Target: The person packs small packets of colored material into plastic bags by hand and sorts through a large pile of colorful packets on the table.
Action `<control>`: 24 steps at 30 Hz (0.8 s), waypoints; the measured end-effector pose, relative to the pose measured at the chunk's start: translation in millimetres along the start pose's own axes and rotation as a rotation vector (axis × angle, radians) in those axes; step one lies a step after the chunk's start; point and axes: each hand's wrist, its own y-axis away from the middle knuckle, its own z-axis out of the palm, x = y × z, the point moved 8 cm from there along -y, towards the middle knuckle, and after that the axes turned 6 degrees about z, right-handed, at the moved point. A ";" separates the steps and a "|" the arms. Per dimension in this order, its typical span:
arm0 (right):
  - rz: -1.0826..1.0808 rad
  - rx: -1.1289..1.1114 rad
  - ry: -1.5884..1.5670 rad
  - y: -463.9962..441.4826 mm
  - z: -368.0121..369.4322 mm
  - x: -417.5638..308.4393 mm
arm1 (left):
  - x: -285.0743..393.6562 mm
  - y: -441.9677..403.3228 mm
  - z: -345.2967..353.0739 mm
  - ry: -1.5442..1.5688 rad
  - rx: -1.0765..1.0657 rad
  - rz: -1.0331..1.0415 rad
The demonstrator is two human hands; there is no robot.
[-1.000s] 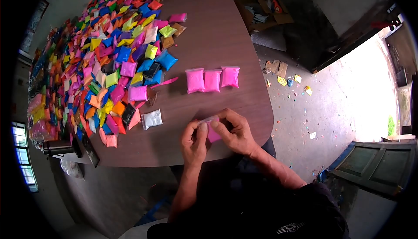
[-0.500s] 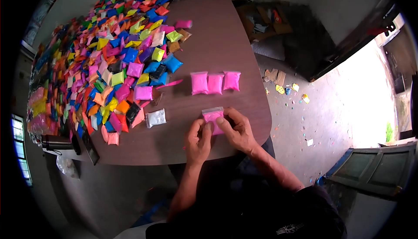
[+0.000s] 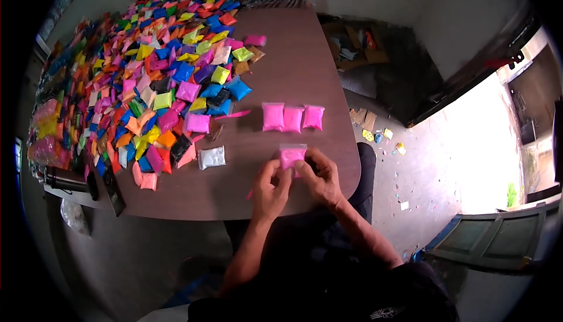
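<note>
Open brown cardboard box [image 3: 377, 56] in shadow, dark cylindrical flask [image 3: 69, 182] at the left of the brown desk [image 3: 287, 58], flat black object [image 3: 113, 192] beside it, dull green panelled door [image 3: 498, 237], yellow scraps [image 3: 400, 148] on grey floor [image 3: 434, 175]

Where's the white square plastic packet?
Head view: the white packet lies on the brown tabletop, right of the multicoloured packet heap, left of the left hand.

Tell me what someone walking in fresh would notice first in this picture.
Probably the heap of small multicoloured packets, spread over the left side of the brown table. Next, three pink packets in a row toward the table's right edge, and a fourth pink packet held nearer the person by the left hand and right hand. Far right, a bright opening glares.
</note>
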 end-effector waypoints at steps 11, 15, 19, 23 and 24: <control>-0.022 -0.007 0.009 -3.5 -2.3 1.4 | 7.6 -3.9 2.2 0.095 -0.027 -0.148; -0.006 0.015 -0.001 -4.0 -0.2 -7.0 | 1.7 0.5 -1.3 0.055 -0.007 -0.143; 0.005 0.035 0.102 -2.4 -3.0 -5.2 | 5.0 0.9 -4.6 -0.065 0.008 -0.096; 0.009 0.158 -0.003 -2.6 -14.7 -12.0 | 10.7 -0.5 -1.9 0.002 0.006 -0.146; 0.030 0.205 -0.047 -4.5 -22.3 -14.4 | 11.1 1.3 -3.4 0.025 0.047 -0.181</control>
